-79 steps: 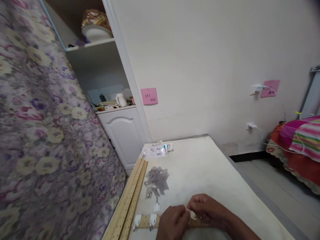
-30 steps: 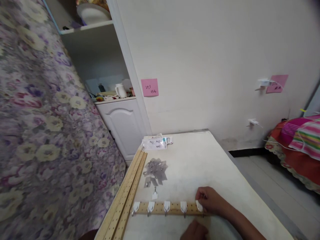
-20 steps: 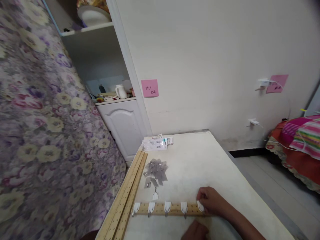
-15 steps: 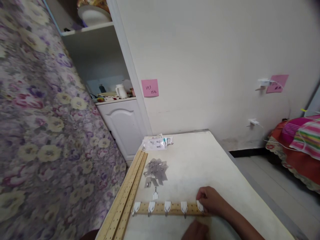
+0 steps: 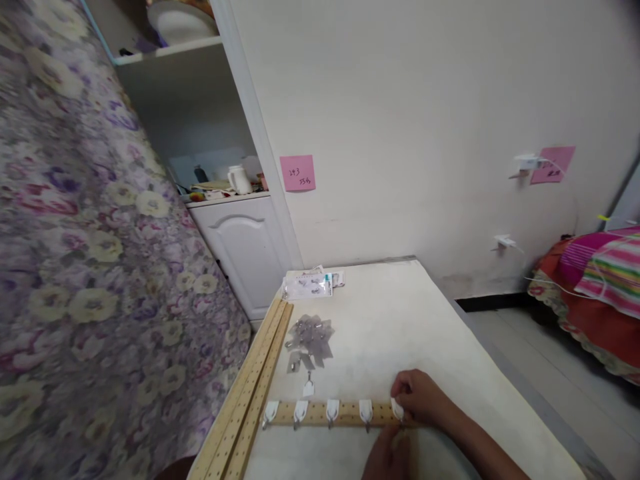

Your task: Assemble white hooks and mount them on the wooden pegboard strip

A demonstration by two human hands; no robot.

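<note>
A perforated wooden strip [image 5: 345, 415] lies crosswise near the front of the table. Several white hooks [image 5: 333, 411] with metal prongs sit along it in a row. At the right end, the bent fingers of my right hand [image 5: 419, 398] close on the last white hook [image 5: 397, 408]. My left hand [image 5: 387, 455] is just below, fingers together, its fingertips at that hook's lower end and the strip's edge; what they hold is hidden. Behind the strip lies a loose white hook [image 5: 309, 385]. A pile of grey transparent pieces with hooks [image 5: 310, 337] is farther back.
Longer perforated wooden strips [image 5: 250, 400] lie along the left edge of the white table [image 5: 390, 320]. Packaged hooks [image 5: 307, 287] rest at the back, near the wall. A floral curtain [image 5: 100, 267] hangs at left; a bed [image 5: 595, 293] stands at right.
My left hand has moved up to the strip's edge beside my right hand. The right hand stays at the last hook. The whole view has shifted slightly.
</note>
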